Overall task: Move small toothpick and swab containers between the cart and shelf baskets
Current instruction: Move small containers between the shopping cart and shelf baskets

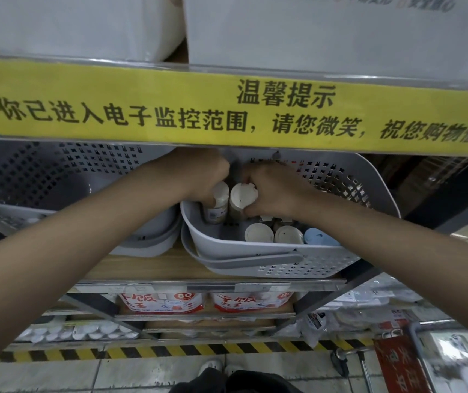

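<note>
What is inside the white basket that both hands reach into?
Inside the white basket stand small round containers: two cream lids and a blue lid near the front. Left hand and right hand each grip one container. The hands cover whatever is behind.
</note>
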The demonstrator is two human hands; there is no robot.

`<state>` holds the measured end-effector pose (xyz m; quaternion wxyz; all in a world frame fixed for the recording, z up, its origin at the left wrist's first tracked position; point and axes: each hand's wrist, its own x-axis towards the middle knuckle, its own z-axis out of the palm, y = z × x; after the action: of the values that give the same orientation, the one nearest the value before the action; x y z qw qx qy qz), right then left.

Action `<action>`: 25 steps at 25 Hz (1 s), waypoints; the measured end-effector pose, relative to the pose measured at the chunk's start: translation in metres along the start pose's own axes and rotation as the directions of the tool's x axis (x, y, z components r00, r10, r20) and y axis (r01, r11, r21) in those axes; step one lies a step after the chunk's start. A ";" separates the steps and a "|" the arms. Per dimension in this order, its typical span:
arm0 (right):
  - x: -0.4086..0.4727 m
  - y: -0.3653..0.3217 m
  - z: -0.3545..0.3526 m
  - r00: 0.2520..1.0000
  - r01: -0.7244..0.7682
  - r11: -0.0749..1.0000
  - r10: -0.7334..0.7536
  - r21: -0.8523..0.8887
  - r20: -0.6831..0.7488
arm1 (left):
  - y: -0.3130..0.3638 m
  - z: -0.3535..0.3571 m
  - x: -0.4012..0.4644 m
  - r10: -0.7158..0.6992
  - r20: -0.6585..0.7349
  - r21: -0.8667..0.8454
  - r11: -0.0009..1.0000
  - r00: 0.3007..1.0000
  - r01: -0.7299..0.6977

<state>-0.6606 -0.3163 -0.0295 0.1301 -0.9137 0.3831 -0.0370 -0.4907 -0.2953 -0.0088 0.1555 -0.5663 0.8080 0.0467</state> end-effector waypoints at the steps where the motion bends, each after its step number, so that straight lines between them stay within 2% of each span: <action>1: 0.002 0.000 0.001 0.999 0.027 0.995 -0.029 -0.091 -0.021 | 0.004 -0.002 -0.001 -0.005 0.006 0.060 0.998 1.000 0.004; 3: 0.007 0.000 0.006 0.998 0.049 0.976 -0.055 -0.212 -0.021 | 0.013 -0.003 -0.001 -0.008 0.042 0.182 0.983 0.999 0.000; 5: 0.012 0.000 0.011 0.998 0.056 0.966 -0.053 -0.254 0.018 | 0.024 -0.005 0.001 -0.008 0.083 0.309 0.951 0.997 -0.018; 7: 0.014 0.001 0.014 0.998 0.052 0.961 -0.043 -0.273 0.041 | 0.027 -0.007 0.006 -0.012 0.143 0.366 0.930 0.990 -0.042; 9: 0.014 0.004 0.015 0.998 0.048 0.956 -0.036 -0.288 0.047 | 0.024 -0.007 0.011 -0.008 0.187 0.385 0.920 0.982 -0.066; 12: 0.014 0.006 0.018 0.997 0.042 0.951 -0.021 -0.305 0.073 | 0.019 0.002 0.017 0.026 0.177 0.408 0.908 0.984 -0.097; 25: 0.014 0.016 0.022 0.994 0.096 0.955 -0.076 -0.280 0.079 | 0.028 -0.001 0.013 -0.028 0.177 0.346 0.937 0.984 -0.036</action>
<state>-0.6582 -0.3322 -0.0551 0.0092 -0.9395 0.3397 0.0432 -0.5210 -0.2967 -0.0148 0.3254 -0.5217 0.7873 -0.0459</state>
